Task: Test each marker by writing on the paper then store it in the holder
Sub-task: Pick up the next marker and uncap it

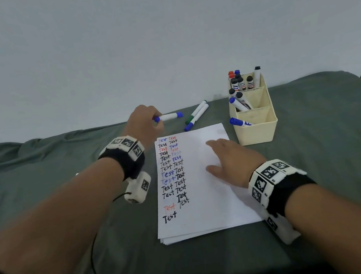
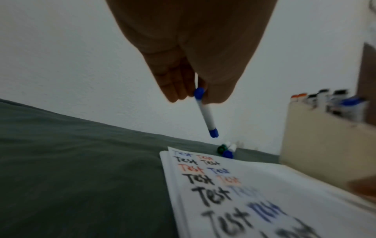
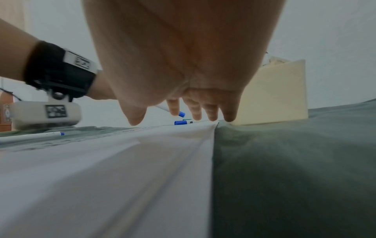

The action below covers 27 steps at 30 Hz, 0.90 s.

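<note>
My left hand [image 1: 147,123] pinches a blue-capped white marker [image 1: 168,116] by one end, above the cloth just beyond the paper's far left corner; in the left wrist view the marker [image 2: 205,112] hangs from my fingertips, clear of the cloth. My right hand [image 1: 229,160] lies flat with straight fingers on the white paper stack [image 1: 207,202], which carries two columns of "Test" words. A cream three-part holder [image 1: 264,129] stands right of the paper with several capped markers in it. A green marker [image 1: 195,111] and a blue marker [image 1: 196,117] lie side by side beyond the paper.
Grey-green cloth [image 1: 96,241] covers the whole surface, wrinkled at the far left. A pale wall rises right behind it. A black cable [image 1: 95,265] runs from my left wrist toward me. In the right wrist view another marker [image 3: 40,134] lies left of the paper.
</note>
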Motion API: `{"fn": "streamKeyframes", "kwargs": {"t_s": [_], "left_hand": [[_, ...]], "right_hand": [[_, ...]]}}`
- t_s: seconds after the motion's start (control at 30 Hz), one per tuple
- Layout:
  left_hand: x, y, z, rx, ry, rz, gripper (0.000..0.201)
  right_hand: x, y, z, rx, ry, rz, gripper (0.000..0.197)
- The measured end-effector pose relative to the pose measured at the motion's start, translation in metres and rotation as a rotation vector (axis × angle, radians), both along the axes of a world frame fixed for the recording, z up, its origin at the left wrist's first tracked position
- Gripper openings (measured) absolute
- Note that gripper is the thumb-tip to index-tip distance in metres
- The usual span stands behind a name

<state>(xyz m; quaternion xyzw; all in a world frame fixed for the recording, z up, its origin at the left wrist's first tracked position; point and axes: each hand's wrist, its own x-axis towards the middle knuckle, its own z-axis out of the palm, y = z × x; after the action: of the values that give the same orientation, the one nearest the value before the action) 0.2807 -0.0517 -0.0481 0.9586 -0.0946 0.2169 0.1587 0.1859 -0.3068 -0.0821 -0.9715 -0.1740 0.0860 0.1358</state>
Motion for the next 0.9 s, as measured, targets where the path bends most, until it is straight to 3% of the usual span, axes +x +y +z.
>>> {"fn": "streamKeyframes", "kwargs": {"t_s": [0.07,0.23,0.37,0.5,0.57,0.67,0.77,0.83,0.9], "left_hand": [[-0.032,-0.003,0.007,0.003,-0.112,-0.161,0.012],[-0.105,-0.025,0.01,0.026,-0.154,-0.453,0.016],[-0.134,-0.045,0.001,0.044,-0.15,-0.576,0.022],[-0.13,-0.046,-0.011,0.095,-0.032,-0.565,0.077],[-0.121,-0.043,-0.014,0.09,0.056,-0.523,0.092],[-0.102,-0.042,-0.013,0.172,0.245,-0.438,0.078],[-0.088,-0.043,-0.011,0.252,0.38,-0.436,0.037],[-0.084,-0.042,-0.008,0.222,0.446,-0.404,0.015],[-0.084,-0.039,-0.007,0.226,0.507,-0.344,0.01]], "right_hand": [[-0.002,0.0,0.005,0.04,-0.087,-0.001,0.073],[-0.007,0.0,0.013,0.085,-0.228,0.049,0.074],[-0.012,0.003,0.016,0.086,-0.218,0.08,0.022],[-0.011,0.006,0.018,0.121,-0.189,0.078,0.016],[-0.012,0.004,0.018,0.134,-0.191,0.104,0.028],[-0.018,0.002,0.018,0.225,-0.214,0.129,0.034],[-0.019,0.001,0.018,0.343,-0.229,0.104,0.026],[-0.016,0.0,0.016,0.327,-0.26,0.096,0.02],[-0.013,0.0,0.014,0.257,-0.284,0.11,0.022]]}}
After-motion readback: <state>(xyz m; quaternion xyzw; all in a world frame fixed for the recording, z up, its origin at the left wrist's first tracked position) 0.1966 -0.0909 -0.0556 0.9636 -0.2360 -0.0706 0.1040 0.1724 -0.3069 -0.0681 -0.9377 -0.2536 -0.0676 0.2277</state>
